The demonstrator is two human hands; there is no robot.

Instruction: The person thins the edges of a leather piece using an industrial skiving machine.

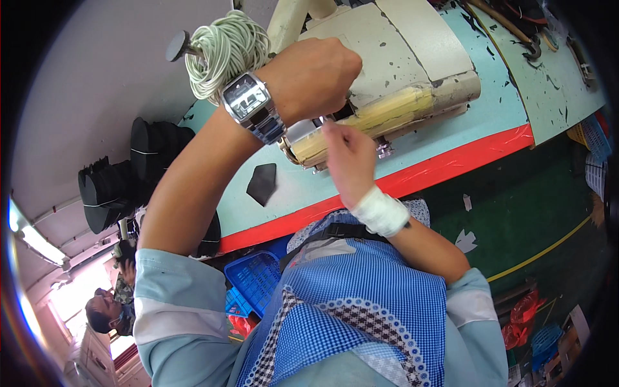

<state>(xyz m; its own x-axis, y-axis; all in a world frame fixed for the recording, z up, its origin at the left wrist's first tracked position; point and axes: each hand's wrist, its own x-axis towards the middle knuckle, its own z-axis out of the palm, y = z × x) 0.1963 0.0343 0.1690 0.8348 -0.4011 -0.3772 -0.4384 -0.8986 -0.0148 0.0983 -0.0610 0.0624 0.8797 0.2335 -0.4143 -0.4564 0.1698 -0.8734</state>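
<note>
A cream-coloured bench machine, its front edge wrapped in worn yellow tape, stands on the pale blue table. My left hand, with a large metal watch on its wrist, reaches over the machine's left end. Its fingers are curled down, and whatever is under them is hidden. Just in front, my right hand is closed near the taped edge, a white wrap around its wrist. I cannot make out what its fingers hold. A flat black cut piece lies on the table to the left.
A coil of whitish cord hangs beside my left wrist. Banded stacks of black pieces are at the left. Red tape covers the table's front edge. A blue basket sits below it. Another person is at lower left.
</note>
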